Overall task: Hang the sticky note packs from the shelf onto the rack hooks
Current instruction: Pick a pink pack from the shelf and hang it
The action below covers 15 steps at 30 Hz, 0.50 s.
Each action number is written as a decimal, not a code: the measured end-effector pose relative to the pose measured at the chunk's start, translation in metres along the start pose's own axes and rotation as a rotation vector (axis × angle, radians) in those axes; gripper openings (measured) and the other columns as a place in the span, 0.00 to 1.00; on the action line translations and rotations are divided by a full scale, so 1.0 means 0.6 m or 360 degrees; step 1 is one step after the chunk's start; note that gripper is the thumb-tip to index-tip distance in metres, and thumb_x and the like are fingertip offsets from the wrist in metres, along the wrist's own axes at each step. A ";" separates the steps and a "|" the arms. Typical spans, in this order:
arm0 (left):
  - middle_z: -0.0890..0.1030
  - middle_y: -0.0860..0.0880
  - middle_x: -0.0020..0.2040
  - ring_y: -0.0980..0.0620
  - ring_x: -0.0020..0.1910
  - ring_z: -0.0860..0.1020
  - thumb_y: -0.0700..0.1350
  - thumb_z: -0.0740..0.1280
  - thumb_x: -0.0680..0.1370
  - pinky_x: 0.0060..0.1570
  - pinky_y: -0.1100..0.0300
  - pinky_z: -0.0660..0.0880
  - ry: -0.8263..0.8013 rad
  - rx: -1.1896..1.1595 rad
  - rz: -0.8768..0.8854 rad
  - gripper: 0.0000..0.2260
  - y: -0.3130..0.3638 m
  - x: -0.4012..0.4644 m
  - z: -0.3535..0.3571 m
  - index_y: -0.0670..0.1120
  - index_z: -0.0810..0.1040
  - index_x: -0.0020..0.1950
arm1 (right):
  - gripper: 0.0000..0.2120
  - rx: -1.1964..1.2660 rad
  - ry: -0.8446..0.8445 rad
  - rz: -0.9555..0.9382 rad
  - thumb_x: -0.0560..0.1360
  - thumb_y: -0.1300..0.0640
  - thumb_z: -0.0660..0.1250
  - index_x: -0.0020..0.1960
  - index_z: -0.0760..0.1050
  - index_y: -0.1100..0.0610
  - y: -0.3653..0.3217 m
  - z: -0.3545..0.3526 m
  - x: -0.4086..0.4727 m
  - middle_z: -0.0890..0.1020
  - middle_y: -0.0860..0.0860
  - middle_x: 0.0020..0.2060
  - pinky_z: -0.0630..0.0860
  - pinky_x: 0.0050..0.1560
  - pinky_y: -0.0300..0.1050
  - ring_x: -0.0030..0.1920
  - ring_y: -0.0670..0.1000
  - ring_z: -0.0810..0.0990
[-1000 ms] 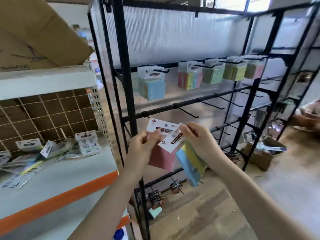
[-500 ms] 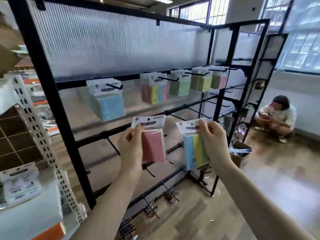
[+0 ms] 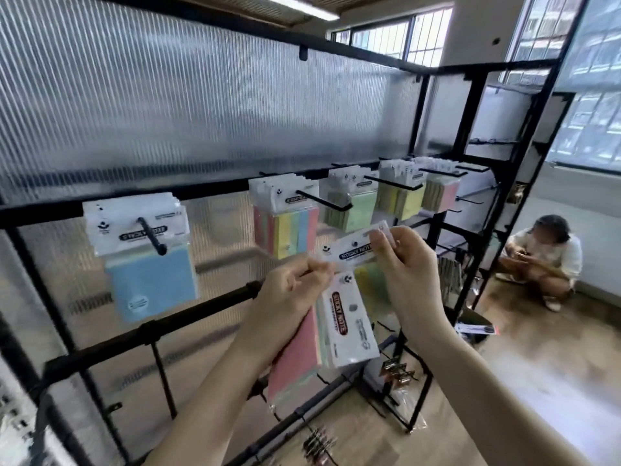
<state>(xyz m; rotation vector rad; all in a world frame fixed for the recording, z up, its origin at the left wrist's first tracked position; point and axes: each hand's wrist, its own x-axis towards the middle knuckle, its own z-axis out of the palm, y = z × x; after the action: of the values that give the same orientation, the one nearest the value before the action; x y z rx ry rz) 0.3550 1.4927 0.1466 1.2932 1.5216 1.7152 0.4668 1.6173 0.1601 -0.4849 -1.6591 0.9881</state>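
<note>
Two hands are up in front of the rack (image 3: 215, 307), each with a pack. Left hand (image 3: 289, 297) — fingers curled, pinching the pink pack (image 3: 295, 358) near its top, and the white "STICKY NOTE" header card (image 3: 349, 326) of that pack is swung sideways so the print runs down. Right hand (image 3: 408, 267) has thumb and fingers closed on the right end of a second pack's header (image 3: 353, 252), holding it nearly level, tilted up to the right; yellow and green notes (image 3: 368, 284) show just below it, mostly hidden behind the hand.

Both packs sit just below the upper row of hooks, in front of the striped multicolour packs (image 3: 289, 230) and not on any hook. Along that top bar — a blue pack bundle (image 3: 148, 274) hangs on the leftmost hook (image 3: 153, 235), then the multicolour bundle, then green (image 3: 353, 210), yellow (image 3: 405, 203) and pink-edged packs (image 3: 443, 193) further right. The second bar carries bare hooks.

Far right, a person (image 3: 541, 260) crouches on the wooden floor (image 3: 537, 381) by the wall.
</note>
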 end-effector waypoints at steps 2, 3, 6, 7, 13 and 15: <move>0.84 0.45 0.39 0.48 0.36 0.83 0.61 0.65 0.72 0.34 0.60 0.78 0.0030 0.0034 0.0041 0.16 0.007 0.021 0.007 0.48 0.79 0.44 | 0.11 0.0128 -0.0052 0.0050 0.77 0.52 0.66 0.42 0.75 0.58 0.007 0.003 0.013 0.78 0.54 0.33 0.73 0.37 0.47 0.34 0.49 0.75; 0.84 0.45 0.39 0.48 0.36 0.83 0.60 0.66 0.72 0.35 0.58 0.78 0.0069 0.0031 0.0057 0.16 0.009 0.031 0.010 0.48 0.79 0.44 | 0.11 0.0177 -0.0073 0.0069 0.77 0.52 0.66 0.43 0.75 0.59 0.010 0.004 0.019 0.80 0.57 0.35 0.75 0.38 0.50 0.35 0.52 0.77; 0.84 0.45 0.38 0.47 0.35 0.83 0.56 0.67 0.75 0.35 0.56 0.79 0.0196 -0.0042 0.0108 0.13 0.015 0.056 0.020 0.46 0.81 0.44 | 0.09 0.0295 -0.0147 0.0125 0.75 0.50 0.67 0.43 0.75 0.57 0.016 0.008 0.041 0.82 0.56 0.36 0.77 0.36 0.51 0.35 0.55 0.81; 0.84 0.44 0.38 0.47 0.35 0.83 0.55 0.66 0.74 0.34 0.57 0.79 0.0229 -0.0056 0.0122 0.14 0.016 0.063 0.024 0.44 0.81 0.44 | 0.08 0.0327 -0.0163 0.0139 0.75 0.51 0.67 0.43 0.74 0.56 0.019 0.009 0.049 0.82 0.54 0.35 0.77 0.34 0.48 0.34 0.54 0.81; 0.83 0.44 0.38 0.45 0.36 0.83 0.51 0.64 0.78 0.36 0.49 0.79 0.0384 0.0072 0.0145 0.13 0.021 0.093 0.038 0.42 0.79 0.42 | 0.07 0.0446 -0.0237 0.0070 0.77 0.59 0.68 0.41 0.72 0.57 0.030 0.011 0.085 0.80 0.47 0.30 0.73 0.28 0.37 0.31 0.46 0.79; 0.83 0.45 0.38 0.46 0.36 0.83 0.51 0.64 0.79 0.36 0.50 0.79 0.0447 0.0085 0.0152 0.13 0.018 0.096 0.041 0.42 0.79 0.43 | 0.07 0.0459 -0.0313 0.0039 0.77 0.59 0.68 0.40 0.72 0.56 0.033 0.013 0.093 0.80 0.48 0.31 0.74 0.29 0.39 0.32 0.49 0.78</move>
<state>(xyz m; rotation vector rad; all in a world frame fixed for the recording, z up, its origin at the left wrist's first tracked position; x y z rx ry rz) 0.3547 1.5500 0.1734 1.2079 1.6942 1.9982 0.4379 1.6671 0.1767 -0.2204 -1.6494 1.3033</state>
